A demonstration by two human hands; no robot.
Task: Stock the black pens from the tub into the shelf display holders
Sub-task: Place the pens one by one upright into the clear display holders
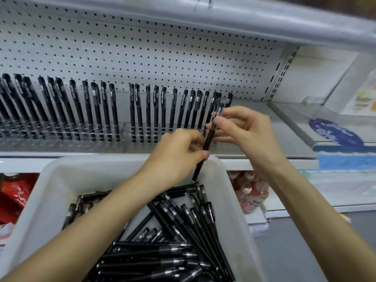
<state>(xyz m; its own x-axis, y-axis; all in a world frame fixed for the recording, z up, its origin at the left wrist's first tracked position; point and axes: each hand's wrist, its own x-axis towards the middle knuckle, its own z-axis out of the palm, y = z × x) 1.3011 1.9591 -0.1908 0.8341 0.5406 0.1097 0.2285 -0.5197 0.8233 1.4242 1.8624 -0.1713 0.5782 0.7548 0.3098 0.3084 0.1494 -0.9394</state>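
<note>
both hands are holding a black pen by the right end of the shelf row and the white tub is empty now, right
Not quite. The head view shows the white tub is not empty: many loose pens lie piled in it. The rest holds: the left hand and right hand hold a black pen by the right end of the shelf row.

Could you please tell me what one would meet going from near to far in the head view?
loose pens in the white tub → left hand and right hand gripping the held pen → row of pens in the display holders → pegboard
</note>
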